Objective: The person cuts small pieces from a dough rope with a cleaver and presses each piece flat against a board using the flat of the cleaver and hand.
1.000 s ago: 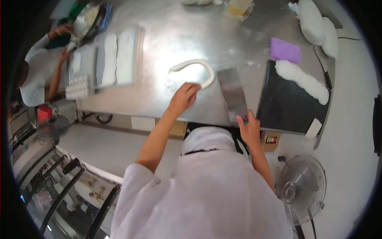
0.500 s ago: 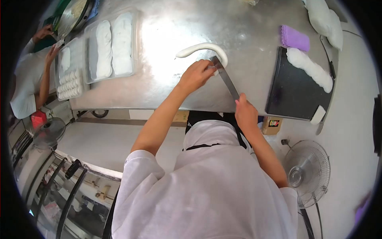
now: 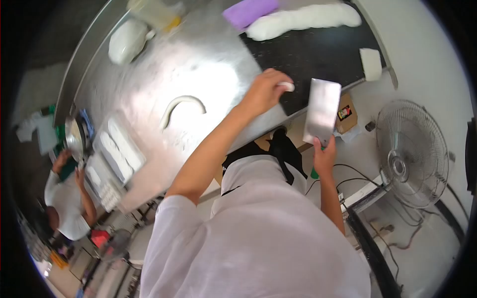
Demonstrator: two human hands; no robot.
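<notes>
My left hand (image 3: 266,92) pinches a small white dough piece (image 3: 286,86) above the near left part of a black board (image 3: 318,57). In my right hand (image 3: 324,155) is a cleaver (image 3: 323,107), its broad blade raised in front of the table's near edge, right of the left hand. A curved dough rope (image 3: 184,101) lies on the steel table, left of both hands and apart from them. On the board rests a long, lumpy dough log (image 3: 304,21). A white block-like piece (image 3: 370,64) sits at the board's right edge.
A purple cloth (image 3: 250,12) lies beside the dough log. Farther left are a white bag (image 3: 128,42), a clear container (image 3: 155,14) and trays of dough (image 3: 119,149). A co-worker (image 3: 69,201) stands at the far left. A fan (image 3: 410,154) stands at right.
My view has turned right. The left hand has moved from the dough rope to the black board with a small dough piece. The cleaver has come away from the rope, its blade now upright.
</notes>
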